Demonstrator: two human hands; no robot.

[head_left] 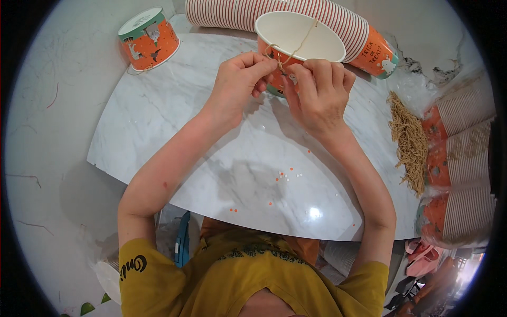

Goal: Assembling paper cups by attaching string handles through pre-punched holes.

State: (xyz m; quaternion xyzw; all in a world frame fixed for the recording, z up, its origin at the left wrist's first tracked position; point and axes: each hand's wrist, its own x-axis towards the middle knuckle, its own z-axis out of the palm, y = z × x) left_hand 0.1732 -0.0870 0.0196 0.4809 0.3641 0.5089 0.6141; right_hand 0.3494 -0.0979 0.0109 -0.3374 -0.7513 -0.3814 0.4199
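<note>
**String worked by both hands at the near rim of a cup**

The cup [290,33], orange with a white interior, stands at the back of the marbled counter [222,142], its mouth tipped into view. A thin tan string [302,45] runs from its far rim across the opening to the near side, where it is looped at the edge. The left hand [244,76] pinches the string there between thumb and forefinger, the other fingers curled in. The right hand [322,95] is partly closed, thumb and forefinger close together beside the same spot; whether they grip the string cannot be told.

Behind the cup, a long stack [224,13] of nested cups lies on its side. At back left, an inverted cup [150,42] rests base upward, a string at its lower edge. At right lies a heap of tan strings [409,140], beside stacks in clear plastic [465,148]. Small orange and white dots [282,173] are scattered on the counter, between the forearms and nearer the front edge.
</note>
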